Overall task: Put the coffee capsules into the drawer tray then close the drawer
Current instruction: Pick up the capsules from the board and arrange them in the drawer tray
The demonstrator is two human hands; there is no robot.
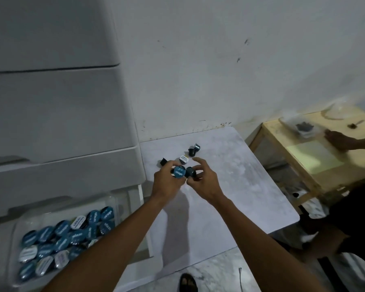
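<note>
Left hand (170, 182) grips blue capsule (179, 172); right hand (204, 180) apparently pinches dark capsule (190, 172), touching.

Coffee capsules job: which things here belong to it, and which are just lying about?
Job:
- dark capsules loose on the white table
- blue-lidded capsule in left hand
- right hand
- clear tray of capsules in open white drawer

Lying about:
- wooden side table
- clear plastic bag

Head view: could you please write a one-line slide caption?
Both hands, left hand and right hand, gather coffee capsules on the table beside the open drawer tray.
</note>
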